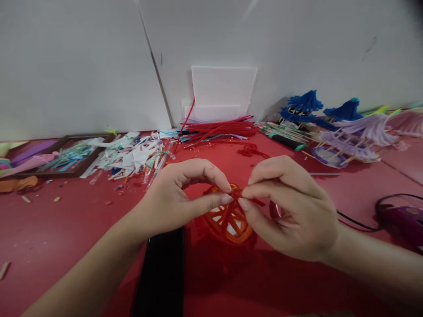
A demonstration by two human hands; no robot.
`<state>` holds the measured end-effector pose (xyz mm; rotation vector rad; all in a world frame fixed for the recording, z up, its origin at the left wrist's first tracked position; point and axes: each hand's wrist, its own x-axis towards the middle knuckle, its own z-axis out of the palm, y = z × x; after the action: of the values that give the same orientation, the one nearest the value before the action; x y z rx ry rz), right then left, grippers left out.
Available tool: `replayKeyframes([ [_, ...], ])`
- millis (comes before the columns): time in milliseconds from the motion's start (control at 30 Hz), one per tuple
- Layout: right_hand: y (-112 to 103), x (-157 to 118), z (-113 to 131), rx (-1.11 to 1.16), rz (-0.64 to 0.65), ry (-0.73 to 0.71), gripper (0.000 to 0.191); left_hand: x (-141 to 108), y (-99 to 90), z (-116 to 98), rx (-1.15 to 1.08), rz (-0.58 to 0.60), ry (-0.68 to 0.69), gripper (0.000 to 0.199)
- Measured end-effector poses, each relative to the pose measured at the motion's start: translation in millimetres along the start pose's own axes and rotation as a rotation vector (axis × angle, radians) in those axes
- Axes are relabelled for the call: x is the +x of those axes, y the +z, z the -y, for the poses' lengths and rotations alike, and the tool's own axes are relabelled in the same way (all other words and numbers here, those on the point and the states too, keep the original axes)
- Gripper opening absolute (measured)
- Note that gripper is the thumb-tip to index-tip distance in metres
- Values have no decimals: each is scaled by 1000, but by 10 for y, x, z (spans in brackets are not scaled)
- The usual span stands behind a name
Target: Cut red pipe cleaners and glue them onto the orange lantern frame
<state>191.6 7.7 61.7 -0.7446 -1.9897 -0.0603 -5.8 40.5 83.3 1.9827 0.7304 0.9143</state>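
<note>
Near the middle of the head view, my left hand (pixel 185 193) pinches a small red fuzzy piece (pixel 235 193) between thumb and index finger. My right hand (pixel 291 211) grips the same piece from the other side, its fingertips almost meeting those of the left. A short red end sticks out below the right fingers. Directly beneath the fingertips is a round red and orange frame (pixel 228 220) with crossing spokes and white showing through its gaps. Whether the pinched piece is joined to the frame cannot be made out.
Red pipe cleaners (pixel 218 130) lie by white boards (pixel 224 88) at the wall. Paper scraps (pixel 135 154) and a brown frame (pixel 89 167) are at left. Blue and lilac umbrella-like models (pixel 346 132) stand at right, beyond a purple tool (pixel 403 220). A black strip (pixel 163 273) lies in front.
</note>
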Motion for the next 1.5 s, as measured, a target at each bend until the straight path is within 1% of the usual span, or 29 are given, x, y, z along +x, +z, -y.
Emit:
replayKeyframes([
  [167, -1, -13, -19, -21, 1, -51, 15, -1, 4, -1, 9, -6, 6, 9],
  [300, -3, -15, -22, -33, 20, -37, 17, 9, 5, -1, 29, -3, 9, 10],
  [500, -5, -19, -19, -45, 42, -30, 15, -2, 15, 5, 29, -3, -11, 7],
  [567, -37, -6, -44, -59, 56, -31, 11, -7, 11, 13, 32, -2, -18, 7],
  [667, -140, 30, -119, -78, 62, -33, 9, -8, -6, 23, 38, -7, -17, 6],
  [733, -228, 53, -193, -30, 72, -47, 11, -8, -17, 24, 51, -18, -10, 5],
  [800, -305, 64, -272, 82, 116, -49, 14, -8, -21, 21, 72, -23, -5, 4],
  [867, -354, 61, -340, 200, 175, -13, 15, -8, -17, 17, 97, -23, -11, 5],
  [967, -360, 39, -394, 363, 227, 93, 8, -3, -3, 7, 139, -14, -26, 7],
  [1033, -327, 24, -398, 502, 232, 204, 11, -5, 16, -14, 173, 9, -33, 12],
  [1133, -253, 14, -383, 720, 182, 385, 15, -47, 102, -81, 292, 13, -50, 23],
  [1167, -229, 17, -377, 784, 166, 429, 16, -76, 153, -110, 357, -8, -57, 34],
  [1200, -208, 23, -372, 844, 151, 460, 17, -112, 214, -138, 437, -38, -72, 52],
  [1267, -187, 45, -365, 941, 136, 503, 21, -195, 350, -180, 551, -49, -129, 94],
  [1300, -188, 60, -364, 976, 143, 516, 23, -235, 414, -189, 579, -65, -110, 108],
  [1333, -197, 75, -364, 1005, 155, 523, 26, -271, 469, -188, 609, -87, -81, 113],
  [1400, -236, 106, -370, 1054, 179, 546, 27, -318, 537, -165, 663, -109, -26, 106],
  [1500, -313, 128, -386, 1134, 211, 638, 26, -325, 523, -110, 685, -111, 4, 93],
])
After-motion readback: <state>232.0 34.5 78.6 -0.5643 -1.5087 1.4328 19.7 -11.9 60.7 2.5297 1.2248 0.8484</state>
